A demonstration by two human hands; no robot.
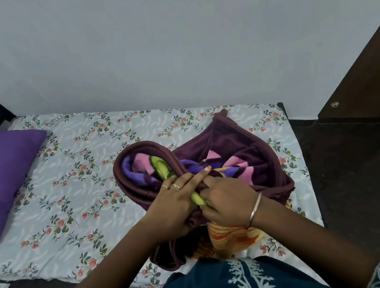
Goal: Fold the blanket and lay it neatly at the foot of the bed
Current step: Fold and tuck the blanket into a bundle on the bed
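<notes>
— So where was the blanket point(233, 147)?
— Bunched, unfolded, on the bed point(86, 172), maroon with bright patches, toward the end away from a purple pillow point(2, 178).
— And the hands?
— Both gripped a gathered edge: left hand point(175, 203) and right hand point(227, 199) touching. A dark wooden cabinet point(368, 76) stood right.

Teal tunic point(226, 284) with white embroidery, finger rings point(174, 186), thin wrist bangle point(255, 210)
</notes>
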